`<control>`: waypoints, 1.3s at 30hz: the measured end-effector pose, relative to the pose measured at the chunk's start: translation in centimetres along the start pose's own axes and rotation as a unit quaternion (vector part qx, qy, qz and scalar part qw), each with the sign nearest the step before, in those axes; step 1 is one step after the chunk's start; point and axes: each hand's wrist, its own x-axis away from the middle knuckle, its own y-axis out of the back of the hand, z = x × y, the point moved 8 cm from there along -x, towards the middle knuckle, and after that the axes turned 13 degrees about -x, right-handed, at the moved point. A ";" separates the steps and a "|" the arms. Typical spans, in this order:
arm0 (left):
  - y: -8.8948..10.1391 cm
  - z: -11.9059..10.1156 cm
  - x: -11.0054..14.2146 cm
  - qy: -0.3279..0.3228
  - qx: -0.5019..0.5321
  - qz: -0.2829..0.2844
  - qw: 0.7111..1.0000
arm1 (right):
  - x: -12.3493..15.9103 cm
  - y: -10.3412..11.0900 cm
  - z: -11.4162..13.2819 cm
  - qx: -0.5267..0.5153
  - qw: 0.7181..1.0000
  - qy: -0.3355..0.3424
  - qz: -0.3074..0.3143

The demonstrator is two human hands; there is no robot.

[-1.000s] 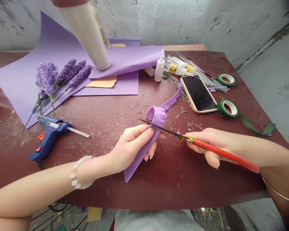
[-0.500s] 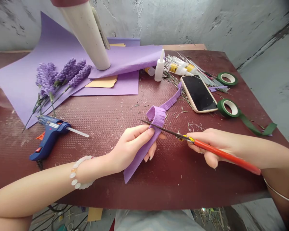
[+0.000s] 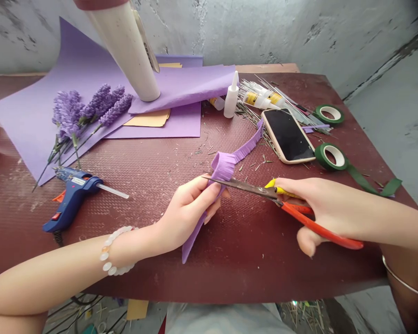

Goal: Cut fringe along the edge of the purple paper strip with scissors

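A strip of purple paper (image 3: 224, 165) is pinched between the thumb and fingers of my left hand (image 3: 186, 211). Its upper part is cut into a fringe and curls away toward the phone; the plain lower end hangs below my palm. My right hand (image 3: 322, 211) grips a pair of scissors (image 3: 318, 227) with red and yellow handles. The blades lie across the strip just above my left thumb, looking nearly closed together. Some right-hand fingers are hidden behind the handles.
Behind the strip lie a phone (image 3: 288, 135), glue bottles (image 3: 231, 99), thin wires and green tape rolls (image 3: 330, 157). On the left are a blue glue gun (image 3: 73, 195), purple flower stems (image 3: 90, 109) and purple sheets (image 3: 24, 116). A white tumbler (image 3: 125, 51) stands on the paper.
The scissors have turned in my right hand, so both handles now show apart. My left hand has tilted the strip, and its lower end looks narrower.
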 end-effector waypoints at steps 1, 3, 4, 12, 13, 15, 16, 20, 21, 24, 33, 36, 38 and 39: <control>0.3 -0.1 -0.1 -0.009 -0.001 -0.016 1.000 | -0.1 0.3 -0.2 0.020 0.999 0.003 -0.027; 0.6 -0.3 -0.3 -0.022 -0.003 -0.042 0.999 | -0.3 0.9 -0.4 0.058 0.995 0.012 -0.077; 0.7 -0.3 -0.4 -0.023 -0.007 -0.049 0.999 | -0.4 1.0 -0.4 0.074 0.993 0.019 -0.095; 0.4 -0.1 -0.7 -0.001 -0.019 -0.036 0.999 | -0.8 0.4 0.5 0.125 0.980 0.075 -0.132; 0.4 0.0 -0.7 0.000 -0.020 -0.033 0.999 | -0.8 0.3 0.6 0.127 0.980 0.083 -0.131; 0.3 0.0 -0.6 0.000 -0.019 -0.026 0.999 | -0.8 0.0 0.7 0.127 0.980 0.092 -0.126; 0.2 0.0 -0.6 0.000 -0.018 -0.021 1.000 | -0.8 0.0 0.7 0.124 0.980 0.093 -0.122; 0.0 -0.2 -0.6 -0.009 -0.019 -0.007 1.000 | -0.8 -0.2 0.8 0.109 0.985 0.078 -0.106; 0.0 -0.2 -0.6 -0.010 -0.022 -0.006 1.000 | -0.8 -0.1 0.8 0.104 0.986 0.075 -0.103; 0.1 -0.3 -0.6 -0.006 -0.034 -0.007 0.999 | -0.8 -0.1 1.0 0.085 0.989 0.068 -0.098; 0.0 -0.4 -0.6 -0.007 -0.036 -0.012 0.999 | -1.0 -0.5 0.7 0.070 0.993 0.061 -0.077; 0.0 -0.3 -0.5 -0.011 -0.032 -0.009 0.999 | -1.0 -1.0 0.7 0.053 0.995 0.065 -0.049; 0.0 -0.3 -0.5 -0.013 -0.031 -0.009 0.999 | -0.9 -1.1 0.9 0.054 0.995 0.069 -0.041; 0.0 -0.3 -0.5 -0.014 -0.031 -0.010 0.999 | -0.8 -1.1 0.9 0.058 0.995 0.072 -0.045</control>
